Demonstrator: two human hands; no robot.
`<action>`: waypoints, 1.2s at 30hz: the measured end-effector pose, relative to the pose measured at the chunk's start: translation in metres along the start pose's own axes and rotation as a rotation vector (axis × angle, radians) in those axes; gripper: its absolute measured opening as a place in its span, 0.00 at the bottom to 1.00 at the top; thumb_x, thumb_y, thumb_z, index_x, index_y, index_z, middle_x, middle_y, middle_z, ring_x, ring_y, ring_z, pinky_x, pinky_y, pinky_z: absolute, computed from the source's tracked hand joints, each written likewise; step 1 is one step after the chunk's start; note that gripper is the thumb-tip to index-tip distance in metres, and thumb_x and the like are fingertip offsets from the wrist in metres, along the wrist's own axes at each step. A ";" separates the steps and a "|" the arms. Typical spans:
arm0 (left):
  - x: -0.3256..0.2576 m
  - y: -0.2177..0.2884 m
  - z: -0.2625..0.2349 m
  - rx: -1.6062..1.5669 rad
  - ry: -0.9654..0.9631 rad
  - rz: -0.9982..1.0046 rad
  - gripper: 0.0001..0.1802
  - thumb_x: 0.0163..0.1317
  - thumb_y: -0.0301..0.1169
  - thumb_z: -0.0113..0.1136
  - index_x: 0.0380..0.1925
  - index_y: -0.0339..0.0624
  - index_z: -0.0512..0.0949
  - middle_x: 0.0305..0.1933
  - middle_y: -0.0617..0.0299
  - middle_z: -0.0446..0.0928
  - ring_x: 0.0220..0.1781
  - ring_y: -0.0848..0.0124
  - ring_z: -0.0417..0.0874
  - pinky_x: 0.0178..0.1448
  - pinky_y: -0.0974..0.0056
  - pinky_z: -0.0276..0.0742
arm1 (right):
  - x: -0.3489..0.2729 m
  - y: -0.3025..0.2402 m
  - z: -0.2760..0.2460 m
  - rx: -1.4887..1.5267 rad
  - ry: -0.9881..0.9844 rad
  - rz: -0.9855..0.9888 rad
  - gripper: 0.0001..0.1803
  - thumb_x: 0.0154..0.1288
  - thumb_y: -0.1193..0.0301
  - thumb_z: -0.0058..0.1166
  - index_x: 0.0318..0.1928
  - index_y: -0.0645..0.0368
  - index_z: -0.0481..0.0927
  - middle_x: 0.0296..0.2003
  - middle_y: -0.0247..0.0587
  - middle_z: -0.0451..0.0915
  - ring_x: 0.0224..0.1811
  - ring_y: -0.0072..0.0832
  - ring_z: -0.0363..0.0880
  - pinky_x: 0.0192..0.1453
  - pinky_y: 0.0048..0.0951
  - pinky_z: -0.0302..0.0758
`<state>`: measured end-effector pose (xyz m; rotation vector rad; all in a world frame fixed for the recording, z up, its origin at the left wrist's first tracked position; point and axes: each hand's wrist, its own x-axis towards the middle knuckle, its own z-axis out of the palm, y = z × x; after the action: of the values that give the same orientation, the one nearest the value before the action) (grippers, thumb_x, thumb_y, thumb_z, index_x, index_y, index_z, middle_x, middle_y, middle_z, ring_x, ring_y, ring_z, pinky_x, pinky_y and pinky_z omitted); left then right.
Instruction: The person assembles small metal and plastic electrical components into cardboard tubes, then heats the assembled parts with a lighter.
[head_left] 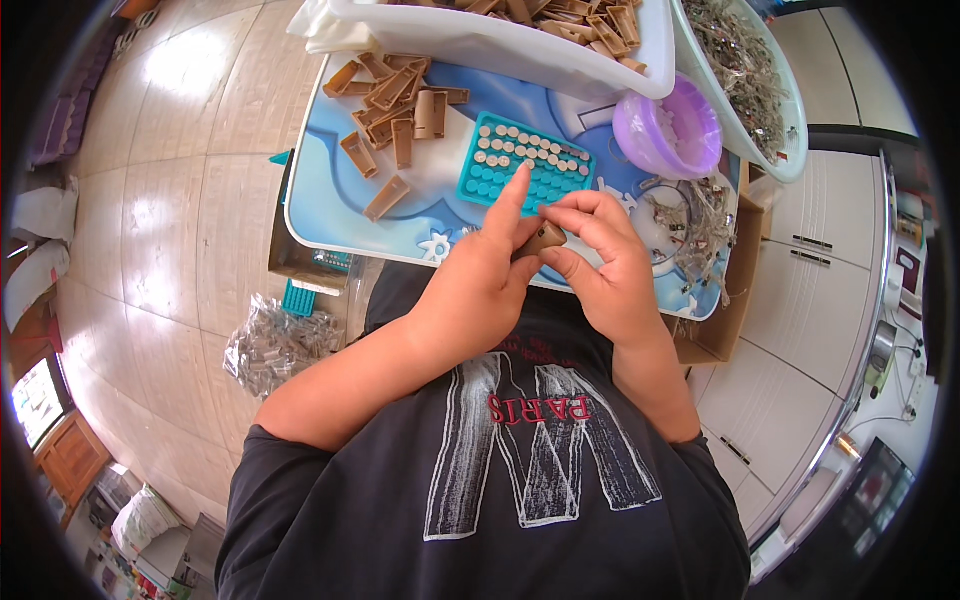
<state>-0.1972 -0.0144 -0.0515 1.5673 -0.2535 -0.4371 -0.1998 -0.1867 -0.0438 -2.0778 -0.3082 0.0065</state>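
Close to my body, over the near edge of the table, my left hand (488, 262) is closed around a small brown plastic casing (544, 238), its index finger pointing up along the teal tray. My right hand (612, 262) pinches at the casing's right end with thumb and fingertips. Whether a smaller part sits between those fingertips cannot be made out. Just beyond both hands lies the teal tray (466, 178) with round wells. Pale round discs (514, 132) fill its far rows, while the nearer wells show bare teal.
Loose brown casings (402, 92) are heaped at the table's far left. Behind them stands a white bin (480, 48) of more casings. To the right are a purple bowl (640, 140), tangled wires (704, 225) and a pale basin (792, 130) full of wired parts. A clear bag (270, 350) lies on the floor.
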 end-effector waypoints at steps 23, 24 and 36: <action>0.002 -0.010 -0.007 -0.587 -0.212 -0.465 0.14 0.65 0.34 0.53 0.45 0.35 0.72 0.34 0.60 0.79 0.33 0.76 0.80 0.38 0.71 0.77 | -0.037 0.021 0.010 0.382 0.027 0.207 0.22 0.57 0.67 0.61 0.49 0.66 0.75 0.39 0.39 0.75 0.42 0.24 0.73 0.47 0.25 0.69; 0.002 -0.012 -0.008 -0.635 -0.221 -0.524 0.16 0.66 0.35 0.52 0.47 0.36 0.72 0.35 0.60 0.79 0.33 0.76 0.80 0.39 0.71 0.78 | -0.037 0.017 0.007 0.202 0.064 0.124 0.24 0.56 0.65 0.61 0.51 0.65 0.74 0.39 0.40 0.75 0.42 0.28 0.73 0.47 0.27 0.68; 0.014 -0.012 -0.003 -0.774 -0.103 -0.620 0.19 0.67 0.32 0.49 0.56 0.39 0.68 0.42 0.56 0.78 0.33 0.74 0.81 0.39 0.70 0.80 | -0.039 0.041 -0.011 -0.982 0.121 0.055 0.32 0.52 0.49 0.57 0.52 0.57 0.76 0.53 0.41 0.68 0.59 0.44 0.58 0.60 0.44 0.57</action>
<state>-0.1845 -0.0174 -0.0647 0.8279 0.3157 -0.9667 -0.2275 -0.2246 -0.0781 -3.0412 -0.1897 -0.2892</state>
